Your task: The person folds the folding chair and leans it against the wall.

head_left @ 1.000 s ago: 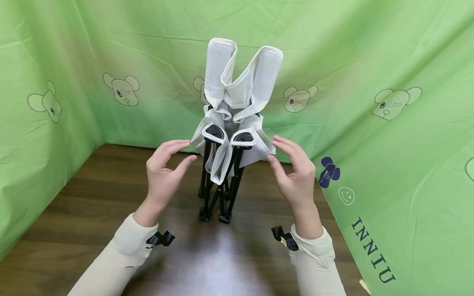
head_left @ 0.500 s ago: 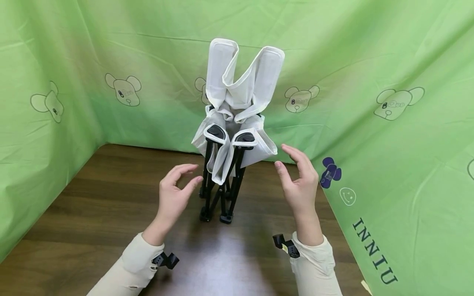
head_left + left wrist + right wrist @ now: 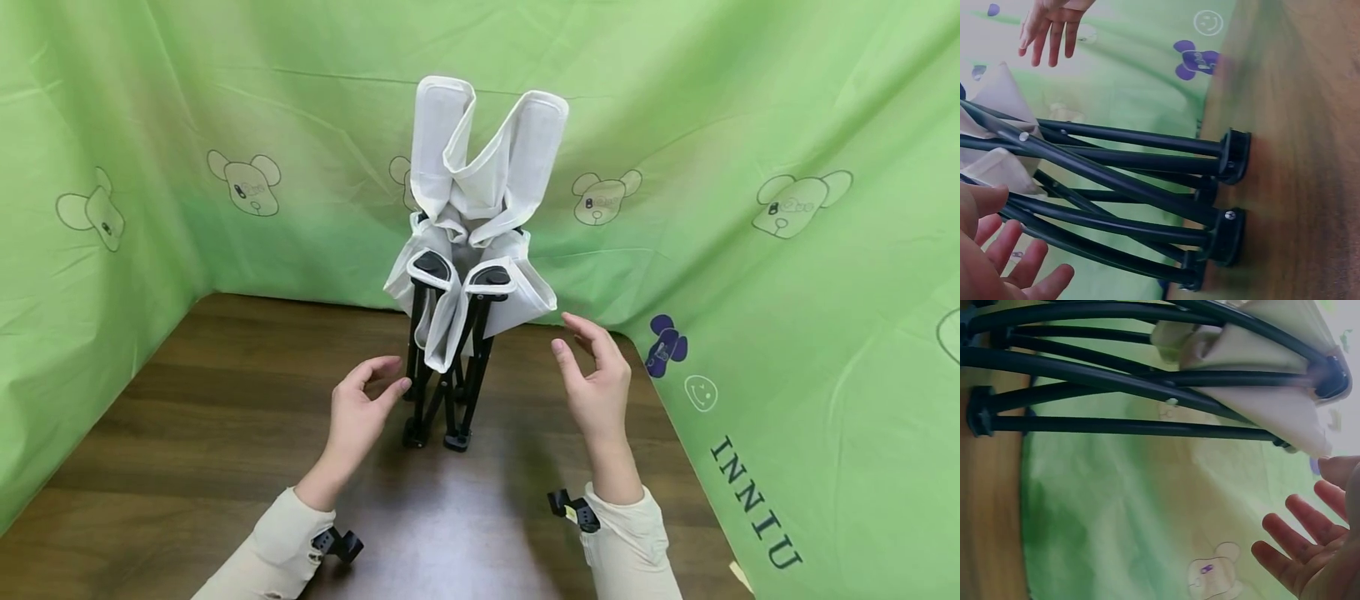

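A small folding chair [image 3: 483, 187] with white fabric stands folded upright at the middle of the table. Its black metal legs [image 3: 1116, 169] cross in the left wrist view, and their dark feet rest on the wood. My left hand [image 3: 358, 417] hovers beside the legs on the left, fingers relaxed and holding nothing. On the other side my right hand [image 3: 598, 387] is held apart from the chair, below the fabric's right corner, its thumb and fingers spread around air. The right wrist view shows that hand's loose fingers [image 3: 1294, 531] near the fabric.
A brown wooden table [image 3: 172, 450] lies under the chair. Green cloth [image 3: 315, 108] printed with bear heads hangs behind and on both sides, close to the chair's back.
Both hands have come away from the fabric's side corners and lowered toward the person, the left also shifting right toward the legs. The chair stays in place.
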`<state>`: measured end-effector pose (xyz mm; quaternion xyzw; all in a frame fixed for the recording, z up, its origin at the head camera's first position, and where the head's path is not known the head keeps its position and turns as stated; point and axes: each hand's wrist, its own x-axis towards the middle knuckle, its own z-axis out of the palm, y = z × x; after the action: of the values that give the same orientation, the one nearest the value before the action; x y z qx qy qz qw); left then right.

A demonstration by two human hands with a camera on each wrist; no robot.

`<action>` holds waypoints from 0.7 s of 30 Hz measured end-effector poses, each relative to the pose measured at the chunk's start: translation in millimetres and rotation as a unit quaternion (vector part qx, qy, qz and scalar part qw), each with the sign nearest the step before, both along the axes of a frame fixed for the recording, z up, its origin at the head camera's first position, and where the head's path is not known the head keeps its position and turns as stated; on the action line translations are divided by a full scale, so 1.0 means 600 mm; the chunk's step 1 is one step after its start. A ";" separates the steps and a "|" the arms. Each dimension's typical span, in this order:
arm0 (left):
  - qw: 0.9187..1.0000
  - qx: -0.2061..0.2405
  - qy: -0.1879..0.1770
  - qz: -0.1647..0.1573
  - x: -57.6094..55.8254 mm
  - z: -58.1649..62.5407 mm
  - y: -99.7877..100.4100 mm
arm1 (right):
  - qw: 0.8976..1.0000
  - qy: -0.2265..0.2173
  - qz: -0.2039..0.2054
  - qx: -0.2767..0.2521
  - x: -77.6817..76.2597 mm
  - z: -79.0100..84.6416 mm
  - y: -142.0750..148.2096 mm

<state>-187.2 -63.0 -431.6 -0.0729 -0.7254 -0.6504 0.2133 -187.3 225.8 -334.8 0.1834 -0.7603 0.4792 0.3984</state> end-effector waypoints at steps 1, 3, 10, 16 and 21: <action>1.000 0.002 -0.007 -0.003 -0.001 -0.003 0.001 | 1.000 -0.005 0.002 -0.004 -0.001 -0.004 0.000; 1.000 0.005 -0.019 -0.010 -0.002 -0.007 0.002 | 1.000 -0.016 0.004 -0.010 -0.001 -0.011 0.001; 0.998 -0.019 -0.054 -0.022 -0.010 -0.027 0.003 | 0.998 -0.050 0.017 -0.031 -0.001 -0.034 0.002; 0.996 -0.059 -0.072 -0.016 -0.015 -0.039 0.005 | 0.994 -0.103 0.031 -0.037 0.001 -0.057 -0.008; 0.994 -0.076 -0.076 -0.017 -0.020 -0.048 0.008 | 0.986 -0.150 0.049 -0.053 -0.001 -0.076 -0.015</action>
<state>-199.1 -58.0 -460.2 -0.0514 -0.7856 -0.6004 0.1403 -188.0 217.0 -380.3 0.1251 -0.7750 0.5597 0.2656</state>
